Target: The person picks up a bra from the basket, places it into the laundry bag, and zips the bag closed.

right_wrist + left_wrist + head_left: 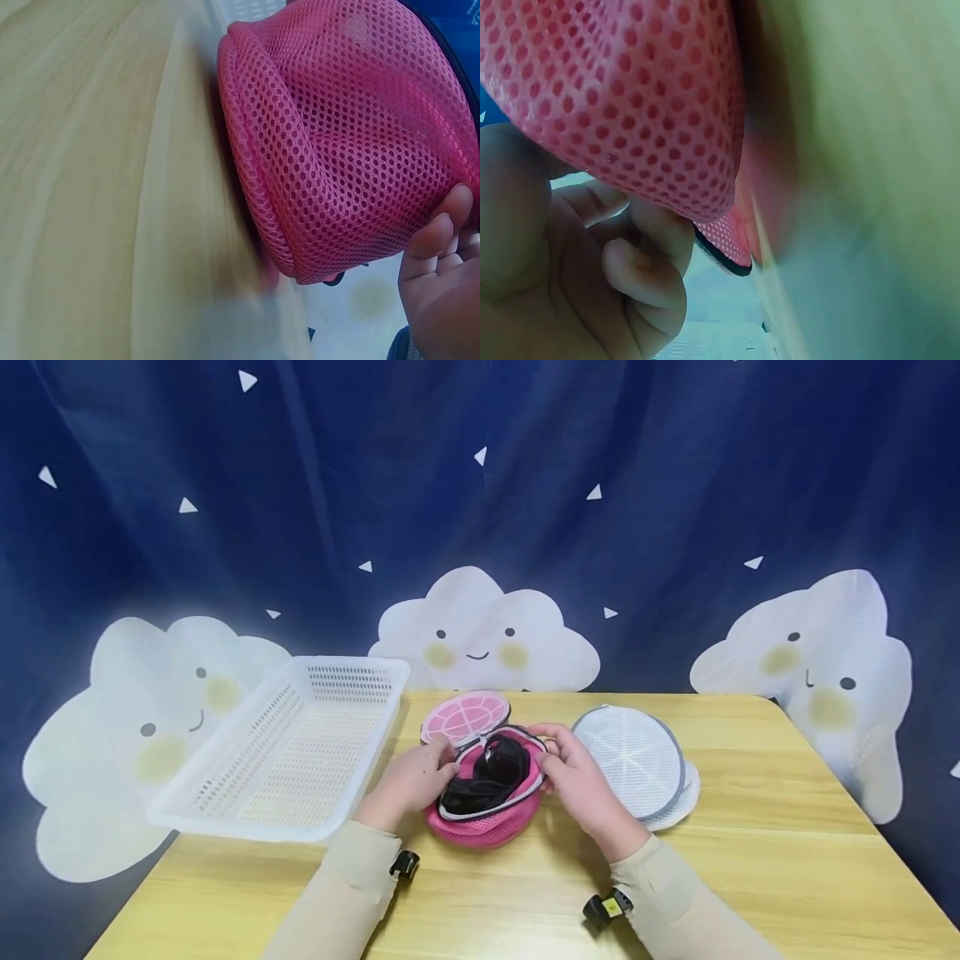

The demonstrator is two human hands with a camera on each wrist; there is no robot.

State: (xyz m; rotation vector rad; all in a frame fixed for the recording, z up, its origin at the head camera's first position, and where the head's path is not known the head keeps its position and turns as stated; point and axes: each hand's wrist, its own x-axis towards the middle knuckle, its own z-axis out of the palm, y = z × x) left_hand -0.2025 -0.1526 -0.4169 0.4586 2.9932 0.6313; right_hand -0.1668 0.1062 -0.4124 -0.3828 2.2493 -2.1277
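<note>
Blue curtain [637, 527] with smiling clouds is hanging behind everything, probably serving as a plain backdrop. Wooden table [765, 843] is filling the foreground and carrying the work.

White basket [307, 760] is lying at the table's left end, its slotted inside facing up; it seems to be waiting off to the side so the middle is left for the hands. White mesh bag [633, 756], grey-edged and round, is lying flat at the right, partly covering another white mesh piece [687, 797]; presumably stacked there to keep within reach.

Pink mesh bag [483, 831] is resting on the table between basket and white mesh, directly in front of the person, mouth facing up. Left hand [411, 777] is pinching its rim on the left side, thumb near the opening. Right hand [576, 768] is pinching the opposite rim, thumb uppermost, other fingers outside. Both grips are narrow; holding from two sides is likely keeping the soft mouth spread and the bag steady.

Pink lid [465, 716] is lying folded back behind the mouth, leaving it uncovered. Black cloth-like item [487, 781] is sitting bunched inside; I cannot tell what it is.
</note>
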